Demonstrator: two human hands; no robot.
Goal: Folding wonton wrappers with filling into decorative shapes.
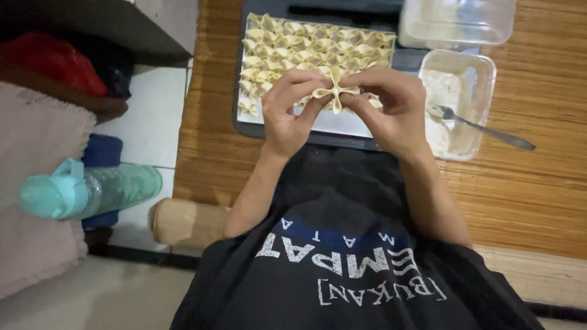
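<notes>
Dumplings [306, 46] folded from pale yellow wrappers already fill most of the dark tray [244, 125], packed in rows from its far edge down toward the near edge, where a bare strip of light lining remains, partly hidden behind the hands. Over that near edge, the left hand [290, 110] and right hand [391, 104] together pinch one more dumpling [333, 91], fingers pressed together on its pleated edges from either side, so this piece looks close to finished but not yet set down. By the tray's right edge, on the woven mat [538, 183], an open plastic container [486, 67] holds pale filling with a metal spoon [483, 127] resting in it; some filling seems left. A second clear container [458, 21] sits beyond it. Off the mat's left edge lies a teal bottle [85, 190].
</notes>
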